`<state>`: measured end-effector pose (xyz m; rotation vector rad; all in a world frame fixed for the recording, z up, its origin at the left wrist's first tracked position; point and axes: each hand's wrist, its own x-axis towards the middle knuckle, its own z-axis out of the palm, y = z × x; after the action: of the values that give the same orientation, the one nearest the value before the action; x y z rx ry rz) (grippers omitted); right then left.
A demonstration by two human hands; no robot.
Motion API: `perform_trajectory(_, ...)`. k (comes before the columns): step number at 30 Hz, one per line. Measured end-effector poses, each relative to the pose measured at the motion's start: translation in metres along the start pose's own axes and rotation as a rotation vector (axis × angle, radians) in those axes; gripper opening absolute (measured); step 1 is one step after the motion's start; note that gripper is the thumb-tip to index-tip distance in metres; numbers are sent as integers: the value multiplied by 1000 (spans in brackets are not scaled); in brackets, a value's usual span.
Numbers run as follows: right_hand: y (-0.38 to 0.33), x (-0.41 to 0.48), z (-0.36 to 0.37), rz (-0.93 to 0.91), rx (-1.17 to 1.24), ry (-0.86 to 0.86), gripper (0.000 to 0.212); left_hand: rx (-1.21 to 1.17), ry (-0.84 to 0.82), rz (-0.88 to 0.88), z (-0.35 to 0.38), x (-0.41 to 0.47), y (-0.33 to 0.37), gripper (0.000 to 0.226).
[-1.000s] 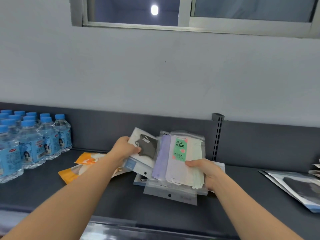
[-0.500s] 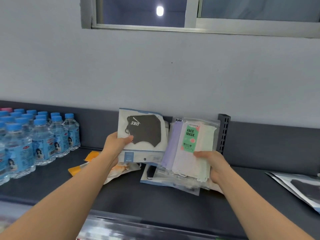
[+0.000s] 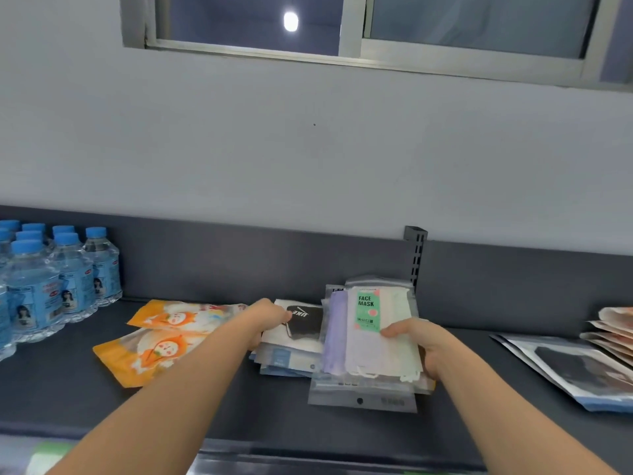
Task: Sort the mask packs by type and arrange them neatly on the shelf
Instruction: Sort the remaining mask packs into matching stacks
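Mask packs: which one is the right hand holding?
The clear pack with the green FACE MASK label, gripped by the right hand. The left hand holds the black-mask pack; the orange packs lie untouched.

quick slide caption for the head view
Left hand grips black-mask pack, right hand holds pastel face-mask pack at the shelf.

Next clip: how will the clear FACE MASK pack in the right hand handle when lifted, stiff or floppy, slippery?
Probably light and floppy: the FACE MASK pack that the right hand grips looks like thin clear film over soft folded masks. Its glossy film may slide easily against the black mask pack that the left hand grips.
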<state>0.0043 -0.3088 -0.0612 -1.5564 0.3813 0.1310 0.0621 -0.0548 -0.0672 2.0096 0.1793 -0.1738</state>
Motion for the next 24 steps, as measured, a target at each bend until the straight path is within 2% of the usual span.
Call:
perform_trajectory(4,1,1,-3,7,5,-7,19,-105,12,-42,3,4,-1,43)
perform_trajectory(9,-1,4,-7,14,16,-23,19,-70,56,4,-7,7,7,36)
perform_trajectory(13,-2,8,-6,12,7,-36,24,8,110,89,-44,1,29,28)
perform_trajectory(17,-3,12,0,-3,-8,-50,23,113,92,96,-79,-8,35,18)
perform_trajectory(24,-6,14,13,-28,3,-49,22,122,-80,115,-101,-19,28,42)
